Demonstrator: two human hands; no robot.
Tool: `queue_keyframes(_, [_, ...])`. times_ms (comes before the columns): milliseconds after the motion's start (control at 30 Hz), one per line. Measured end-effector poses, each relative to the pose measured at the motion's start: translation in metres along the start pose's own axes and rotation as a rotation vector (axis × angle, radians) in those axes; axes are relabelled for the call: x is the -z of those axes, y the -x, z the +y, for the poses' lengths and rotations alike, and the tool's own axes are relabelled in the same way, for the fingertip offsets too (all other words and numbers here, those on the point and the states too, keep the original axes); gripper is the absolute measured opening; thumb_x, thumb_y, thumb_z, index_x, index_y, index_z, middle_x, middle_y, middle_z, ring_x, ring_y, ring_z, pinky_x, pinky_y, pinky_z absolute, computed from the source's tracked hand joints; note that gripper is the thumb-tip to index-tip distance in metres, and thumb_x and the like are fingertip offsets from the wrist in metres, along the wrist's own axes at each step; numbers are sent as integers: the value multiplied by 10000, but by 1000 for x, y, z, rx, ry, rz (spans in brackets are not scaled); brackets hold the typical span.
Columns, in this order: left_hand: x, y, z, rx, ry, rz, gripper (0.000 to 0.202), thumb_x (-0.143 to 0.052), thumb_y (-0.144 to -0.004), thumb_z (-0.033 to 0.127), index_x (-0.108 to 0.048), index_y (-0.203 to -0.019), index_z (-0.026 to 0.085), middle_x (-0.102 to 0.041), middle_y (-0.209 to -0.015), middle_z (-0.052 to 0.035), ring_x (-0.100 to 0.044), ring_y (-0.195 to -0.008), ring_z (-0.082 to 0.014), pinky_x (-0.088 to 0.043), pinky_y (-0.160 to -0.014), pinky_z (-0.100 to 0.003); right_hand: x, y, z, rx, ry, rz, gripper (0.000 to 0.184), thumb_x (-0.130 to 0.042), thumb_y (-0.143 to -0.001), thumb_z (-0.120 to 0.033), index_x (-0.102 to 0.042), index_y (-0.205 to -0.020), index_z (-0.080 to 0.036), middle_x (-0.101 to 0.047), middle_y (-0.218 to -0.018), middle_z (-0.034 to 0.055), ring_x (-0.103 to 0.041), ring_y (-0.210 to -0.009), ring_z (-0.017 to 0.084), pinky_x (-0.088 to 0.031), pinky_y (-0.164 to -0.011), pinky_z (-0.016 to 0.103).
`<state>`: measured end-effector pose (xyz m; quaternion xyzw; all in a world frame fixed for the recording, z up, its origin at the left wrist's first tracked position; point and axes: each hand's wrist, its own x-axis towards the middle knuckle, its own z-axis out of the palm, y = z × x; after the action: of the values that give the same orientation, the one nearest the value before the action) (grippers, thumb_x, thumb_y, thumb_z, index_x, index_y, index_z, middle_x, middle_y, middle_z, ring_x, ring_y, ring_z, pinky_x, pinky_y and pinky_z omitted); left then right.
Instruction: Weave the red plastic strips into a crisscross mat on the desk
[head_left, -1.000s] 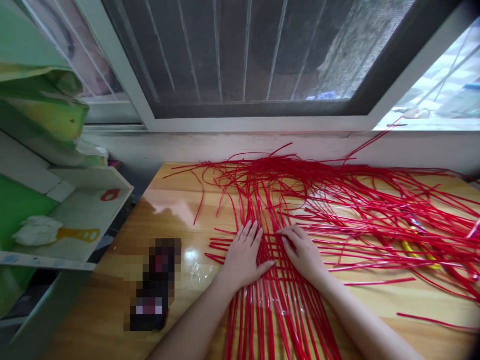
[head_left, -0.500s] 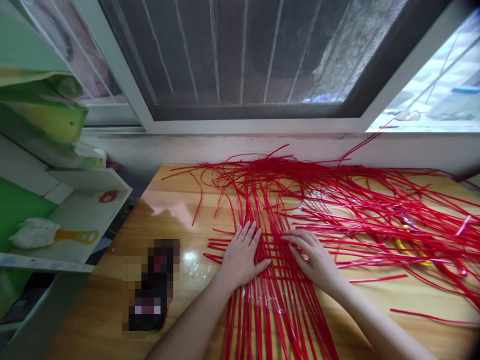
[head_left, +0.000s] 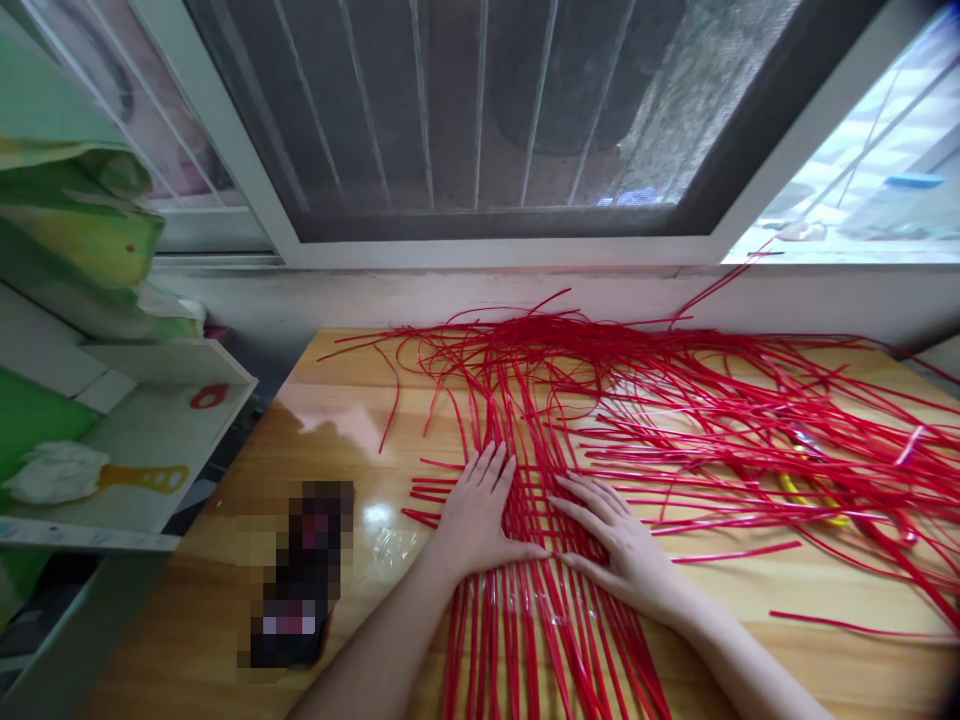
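Observation:
Red plastic strips (head_left: 525, 640) run lengthwise across the wooden table, with crosswise strips woven through them in the middle. My left hand (head_left: 480, 510) lies flat on the left part of the weave, fingers stretched forward and thumb pointing right. On the right part rests my right hand (head_left: 611, 535), its fingers spread over the strips and its thumb reaching left. The two thumb tips almost meet near the lowest crosswise strip. Beneath the palms the weave is hidden. Clear tape (head_left: 555, 605) seems to lie across the lengthwise strips below my hands.
Loose red strips (head_left: 720, 400) are tangled along the back and right of the table (head_left: 225, 610). A yellow-handled tool (head_left: 810, 500) lies among them. At left are a pixelated dark object (head_left: 304, 575), crumpled clear plastic (head_left: 394, 545) and a shelf (head_left: 172, 430). A window stands behind.
My right hand has flattened and spread its fingers on the weave, its thumb moving down toward the left thumb. My left thumb has lowered slightly. The view has shifted a little.

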<state>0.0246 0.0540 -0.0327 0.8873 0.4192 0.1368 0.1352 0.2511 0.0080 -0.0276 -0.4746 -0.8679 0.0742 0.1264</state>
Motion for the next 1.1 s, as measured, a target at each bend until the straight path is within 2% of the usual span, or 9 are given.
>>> queue_keyframes(200, [-2, 0, 1, 22, -2, 13, 1041, -400, -575, 783, -187, -1353, 124, -162, -1437, -147, -101, -1328, -273, -192, -1060, -483, -4, 1, -2, 17, 27, 54, 525, -521, -793, -419, -400, -1281, -268, -380, -1352, 82, -291, -1264, 258, -323, -989, 508])
queue_keyframes(467, [0, 0, 2, 14, -8, 24, 1047, -397, -572, 786, -187, -1352, 120, -168, -1435, -148, -86, -1331, -263, -193, -1063, -485, -7, 2, -6, 24, 82, 55, 441, -491, -824, -356, -433, -1255, -283, -324, -1385, 81, -256, -1280, 267, -311, -989, 524])
queue_keyframes(633, [0, 0, 2, 3, -30, 55, 844, -382, -721, 665, -199, -1350, 133, -200, -1429, -133, -113, -1330, -228, -216, -1065, -453, -9, 2, -7, 18, 94, 81, 440, -485, -823, -355, -432, -1255, -291, -337, -1378, 72, -275, -1272, 267, -327, -979, 517])
queue_keyframes(733, [4, 1, 2, 19, 24, 79, 787, -436, -741, 599, -203, -1351, 159, -216, -1428, -113, -140, -1326, -223, -233, -1056, -462, -9, 1, -7, 12, 90, 97, 430, -483, -819, -360, -447, -1242, -292, -353, -1369, 67, -285, -1266, 266, -332, -976, 514])
queue_keyframes(800, [9, 2, 2, 23, 85, 113, 684, -503, -744, 512, -281, -1322, 221, -254, -1420, -70, -174, -1317, -225, -230, -1050, -484, -8, 1, -8, 12, 80, 109, 430, -489, -813, -365, -457, -1234, -283, -360, -1363, 69, -293, -1261, 267, -333, -975, 510])
queue_keyframes(867, [14, 5, 3, 39, 149, 174, 492, -544, -749, 392, -439, -1214, 269, -356, -1366, -29, -257, -1280, -223, -240, -1044, -483, -6, 0, -10, 11, 64, 127, 436, -506, -801, -366, -468, -1223, -265, -384, -1342, 79, -310, -1247, 273, -343, -969, 501])
queue_keyframes(967, [20, 11, 10, 105, 215, 239, 234, -540, -763, 288, -591, -990, 257, -533, -1152, -24, -436, -1109, -200, -352, -974, -418, -6, -1, -16, -10, 19, 151, 370, -517, -797, -318, -519, -1158, -239, -508, -1200, 94, -431, -1136, 258, -409, -908, 447])
queue_keyframes(1033, [21, 15, 17, 146, 212, 205, 188, -562, -755, 321, -603, -918, 236, -570, -1015, -33, -491, -986, -203, -420, -886, -400, -7, -1, -21, -31, -4, 161, 317, -505, -802, -280, -546, -1112, -229, -564, -1079, 95, -506, -1012, 236, -450, -837, 408])
queue_keyframes(1100, [20, 18, 26, 175, 171, 132, 285, -636, -689, 382, -588, -916, 217, -569, -965, -42, -500, -935, -228, -448, -832, -418, -8, -2, -25, -45, -12, 168, 289, -498, -804, -265, -556, -1083, -221, -576, -1014, 94, -525, -937, 224, -463, -790, 391])
